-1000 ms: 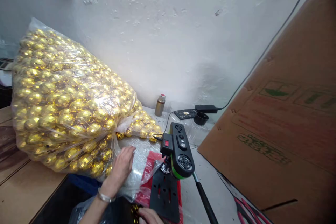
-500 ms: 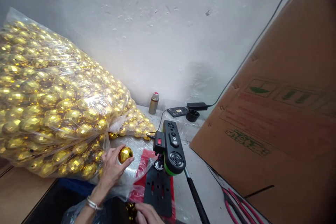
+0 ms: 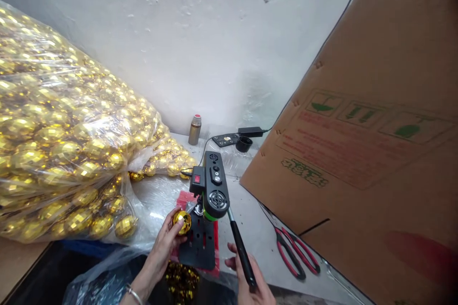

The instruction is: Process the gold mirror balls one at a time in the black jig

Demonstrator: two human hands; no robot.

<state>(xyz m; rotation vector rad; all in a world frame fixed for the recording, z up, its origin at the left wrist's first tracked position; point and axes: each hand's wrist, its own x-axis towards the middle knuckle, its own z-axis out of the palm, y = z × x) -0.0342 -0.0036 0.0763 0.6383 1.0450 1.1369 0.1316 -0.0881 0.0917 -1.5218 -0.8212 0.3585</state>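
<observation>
My left hand [image 3: 162, 245] pinches a shiny gold faceted ball [image 3: 182, 222] between thumb and fingers, beside the flat black base plate [image 3: 196, 252] of a small drill-press-like machine [image 3: 215, 186]. A dark opening shows on the ball. My right hand [image 3: 250, 276] is at the machine's black lever handle [image 3: 241, 250], its fingers apart and spread to the left behind it; whether the palm touches the handle is unclear. Below the plate lies a heap of gold shiny pieces [image 3: 182, 281].
A large clear bag of gold balls [image 3: 71, 143] fills the left. A big cardboard box [image 3: 358, 105] leans at the right, with red-handled scissors [image 3: 295, 252] before it. Behind the machine stand a metal flask [image 3: 195, 129], a black cup [image 3: 244, 144] and a power adapter [image 3: 250, 131].
My left hand has carried the ball rightward to the machine's plate. My right hand has left the gold heap and come up to the lever handle. The view has shifted right.
</observation>
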